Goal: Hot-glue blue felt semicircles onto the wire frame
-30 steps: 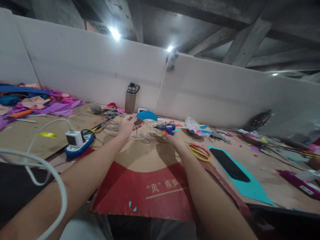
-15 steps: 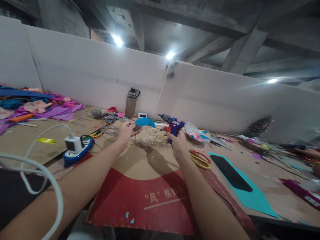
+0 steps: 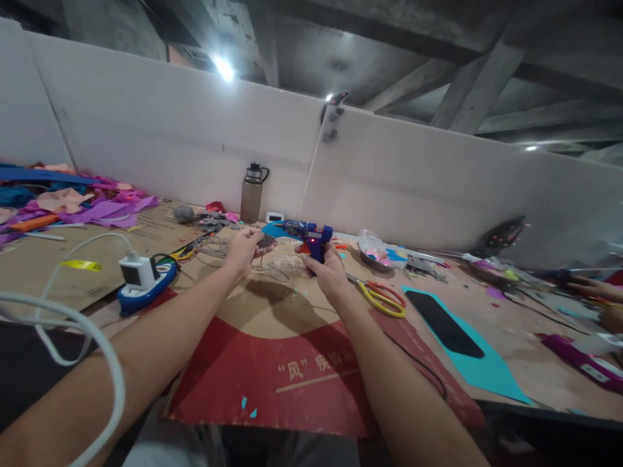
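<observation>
My right hand [image 3: 327, 272] is closed round the grip of a blue glue gun [image 3: 307, 234]; its nozzle points left toward my left hand. My left hand [image 3: 244, 249] pinches a small dark grey piece [image 3: 267, 241] between thumb and fingers, just in front of the nozzle. Both hands hover over a brown and red cardboard sheet [image 3: 302, 363] with dried glue strands. A blue fan-shaped cutout [image 3: 274, 230] shows behind the gun.
Red and yellow scissors [image 3: 379, 296] lie right of my right hand, with a black phone [image 3: 444, 322] on teal paper beyond. A white charger on a blue power strip [image 3: 144, 277] sits left. A bottle [image 3: 251, 192] stands by the wall. Another person's hand [image 3: 591, 287] is far right.
My right hand lifted the glue gun off the table and swung it left, bringing the nozzle up to the piece in my left hand. The left hand stayed nearly still.
</observation>
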Tool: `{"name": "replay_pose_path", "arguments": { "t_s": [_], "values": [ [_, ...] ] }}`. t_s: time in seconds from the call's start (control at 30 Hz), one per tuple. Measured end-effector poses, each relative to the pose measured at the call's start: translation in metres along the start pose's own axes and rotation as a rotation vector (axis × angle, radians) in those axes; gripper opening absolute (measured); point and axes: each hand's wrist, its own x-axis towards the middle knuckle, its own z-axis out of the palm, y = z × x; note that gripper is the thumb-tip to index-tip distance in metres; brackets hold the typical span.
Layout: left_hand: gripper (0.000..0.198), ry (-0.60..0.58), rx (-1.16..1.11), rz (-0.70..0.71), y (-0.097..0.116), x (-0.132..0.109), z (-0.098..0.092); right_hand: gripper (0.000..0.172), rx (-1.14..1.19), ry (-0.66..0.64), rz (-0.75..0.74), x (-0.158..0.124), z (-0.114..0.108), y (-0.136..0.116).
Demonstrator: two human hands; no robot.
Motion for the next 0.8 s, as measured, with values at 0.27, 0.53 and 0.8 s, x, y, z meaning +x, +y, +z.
{"name": "replay_pose_path", "arguments": {
  "t_s": [0.27, 0.53, 0.8],
  "values": [
    [0.008, -0.034, 0.008, 0.025, -0.001, -0.003, 0.003, 0.023, -0.238, 0.051, -0.082, -0.004, 0.005, 0.002],
    [0.010, -0.039, 0.012, 0.014, 0.000, -0.005, 0.005, 0.026, -0.295, 0.048, -0.083, 0.000, 0.005, 0.012],
    [0.009, -0.055, 0.016, 0.002, 0.002, -0.008, 0.008, 0.031, -0.374, 0.042, -0.070, 0.000, 0.004, 0.014]
  ]
}}
